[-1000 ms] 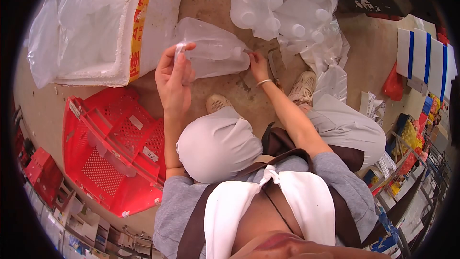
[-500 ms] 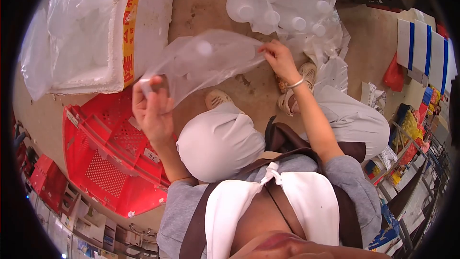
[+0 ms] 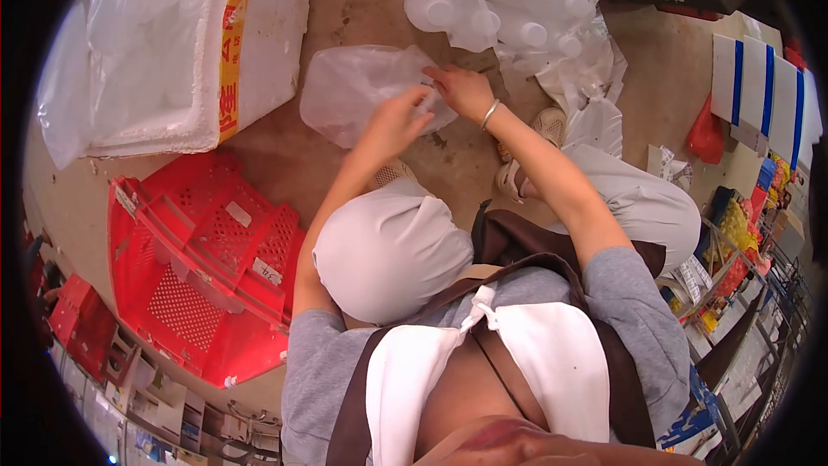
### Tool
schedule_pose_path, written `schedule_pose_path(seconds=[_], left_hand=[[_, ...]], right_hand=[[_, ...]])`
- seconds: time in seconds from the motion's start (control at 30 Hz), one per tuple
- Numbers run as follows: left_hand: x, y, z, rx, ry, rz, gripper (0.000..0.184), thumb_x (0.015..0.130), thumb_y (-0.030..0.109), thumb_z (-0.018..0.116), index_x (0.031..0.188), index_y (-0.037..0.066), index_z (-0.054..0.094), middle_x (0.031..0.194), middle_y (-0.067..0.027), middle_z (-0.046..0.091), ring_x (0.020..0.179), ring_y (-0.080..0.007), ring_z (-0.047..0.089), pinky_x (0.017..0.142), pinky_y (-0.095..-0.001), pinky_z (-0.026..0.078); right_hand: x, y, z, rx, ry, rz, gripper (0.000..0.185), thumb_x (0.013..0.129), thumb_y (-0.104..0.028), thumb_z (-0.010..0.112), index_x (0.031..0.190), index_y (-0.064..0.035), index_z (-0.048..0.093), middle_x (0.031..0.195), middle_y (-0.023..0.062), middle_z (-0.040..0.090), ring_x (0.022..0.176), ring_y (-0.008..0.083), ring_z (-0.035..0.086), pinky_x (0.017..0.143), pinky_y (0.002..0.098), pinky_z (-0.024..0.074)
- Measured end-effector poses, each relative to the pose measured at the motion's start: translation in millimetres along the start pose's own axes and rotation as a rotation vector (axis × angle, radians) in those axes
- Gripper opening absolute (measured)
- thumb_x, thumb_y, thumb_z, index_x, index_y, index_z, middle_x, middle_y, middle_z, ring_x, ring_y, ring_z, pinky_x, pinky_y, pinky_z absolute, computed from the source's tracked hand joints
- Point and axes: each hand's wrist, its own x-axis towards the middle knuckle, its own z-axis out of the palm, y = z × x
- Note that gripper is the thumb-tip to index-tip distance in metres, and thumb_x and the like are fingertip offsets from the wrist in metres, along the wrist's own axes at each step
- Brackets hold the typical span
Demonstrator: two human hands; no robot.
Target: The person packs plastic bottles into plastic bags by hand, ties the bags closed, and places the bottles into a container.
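A clear plastic bag [image 3: 345, 91] hangs puffed out in front of my knees, with its gathered end at the right. My right hand [image 3: 466, 93] pinches that end between thumb and fingers. Close beside it, my left hand [image 3: 398, 123] has its fingers curled at the same end of the bag; the exact hold is partly hidden. Further forward to the right stand several translucent white bottles [image 3: 526, 4] with white caps, wrapped in plastic film.
On the left a white foam box [image 3: 259, 60] with yellow tape and a plastic liner stands beside a red plastic crate [image 3: 185, 293]. White-and-blue boxes [image 3: 755, 95] and a red bag [image 3: 705, 132] lie at the right. My bent knees are close below my hands.
My left hand has moved right and forward to meet my right hand, which has shifted slightly left. The bag, stretched between them before, now hangs bunched from its right end.
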Motion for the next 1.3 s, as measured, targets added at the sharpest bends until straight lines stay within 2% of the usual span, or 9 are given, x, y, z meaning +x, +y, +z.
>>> schedule_pose_path(seconds=[0.1,0.2,0.4,0.5,0.6,0.7,1.0,1.2,1.3], left_hand=[[11.6,-3.2,38.8,0.476,-0.055,-0.055,0.032,0.076,0.001,0.056,0.106,-0.001,0.045,0.089,-0.0194,0.059,0.076,-0.0274,0.064,0.063,-0.0372,0.050],[18.4,-1.1,51.7,0.665,-0.048,-0.057,0.034,0.074,0.001,0.055,0.105,-0.001,0.041,0.090,-0.0179,0.061,0.068,-0.0301,0.065,0.051,-0.0395,0.051],[15.2,-29.5,97.8,0.891,0.117,0.089,0.033,0.072,0.009,0.057,0.102,-0.001,0.047,0.086,-0.0111,0.060,0.054,-0.0208,0.063,0.040,-0.0296,0.049],[21.7,-36.2,101.9,0.843,0.071,0.113,0.036,0.072,0.010,0.057,0.105,-0.002,0.046,0.094,-0.0131,0.058,0.053,-0.0211,0.063,0.040,-0.0293,0.049],[20.6,-36.7,106.1,0.885,0.028,0.047,0.039,0.072,0.009,0.057,0.108,0.001,0.045,0.100,-0.0156,0.057,0.055,-0.0225,0.064,0.041,-0.0306,0.049],[6.5,-32.0,88.4,0.779,-0.055,0.036,0.044,0.071,0.007,0.057,0.112,0.005,0.043,0.100,-0.0142,0.057,0.057,-0.0235,0.064,0.042,-0.0336,0.050],[-59.3,-46.2,59.0,0.642,-0.052,0.076,0.058,0.063,0.011,0.066,0.116,0.008,0.042,0.102,-0.0102,0.059,0.057,-0.0245,0.062,0.047,-0.0343,0.047],[-67.9,-52.9,39.4,0.718,0.052,0.063,0.062,0.059,0.015,0.072,0.114,0.012,0.045,0.094,-0.0053,0.062,0.059,-0.0229,0.061,0.049,-0.0338,0.048],[-60.2,-44.2,30.2,0.698,0.080,-0.012,0.061,0.061,0.018,0.073,0.115,0.014,0.045,0.094,-0.0044,0.062,0.059,-0.0238,0.060,0.051,-0.0345,0.048]], right_hand=[[11.5,5.1,-13.8,1.363,-0.314,0.348,0.040,0.092,-0.030,0.042,0.127,-0.0115,0.045,0.116,0.0096,0.052,0.088,0.0222,0.058,0.079,0.0366,0.0472],[-16.0,17.3,-25.6,2.200,-0.329,0.264,0.056,0.094,-0.043,0.031,0.131,-0.0025,0.038,0.133,0.0112,0.041,0.107,0.0205,0.049,0.097,0.0364,0.0359],[-36.9,22.2,-21.6,2.506,-0.286,0.341,0.063,0.093,-0.049,0.019,0.134,-0.0029,0.033,0.140,0.0139,0.032,0.123,0.0241,0.037,0.105,0.0392,0.0244],[-38.6,29.6,-24.9,2.539,-0.268,0.248,0.061,0.092,-0.045,0.033,0.137,-0.0045,0.028,0.142,0.0139,0.028,0.125,0.0244,0.035,0.106,0.0388,0.0234],[-38.0,37.2,-25.1,2.471,-0.319,0.256,0.054,0.092,-0.039,0.036,0.133,-0.0047,0.036,0.136,0.0147,0.038,0.120,0.0237,0.041,0.103,0.0374,0.0293],[-27.0,51.8,13.1,1.767,-0.126,0.615,0.042,0.092,-0.032,0.037,0.120,-0.0046,0.051,0.121,0.0130,0.054,0.113,0.0228,0.049,0.093,0.0343,0.0384],[-24.8,-16.4,50.5,0.042,0.151,-0.388,0.029,0.081,-0.016,0.051,0.109,-0.0158,0.058,0.093,0.0065,0.061,0.089,0.0188,0.059,0.089,0.0432,0.0374],[-15.1,-28.1,35.9,-0.503,-0.306,-0.351,0.016,0.079,-0.021,0.052,0.086,-0.0158,0.065,0.088,0.0070,0.063,0.092,0.0208,0.055,0.082,0.0438,0.0369],[-15.5,-38.1,2.0,-0.483,-0.229,-0.365,0.012,0.076,-0.020,0.054,0.074,-0.0135,0.064,0.089,0.0077,0.060,0.092,0.0237,0.054,0.078,0.0409,0.0394]])
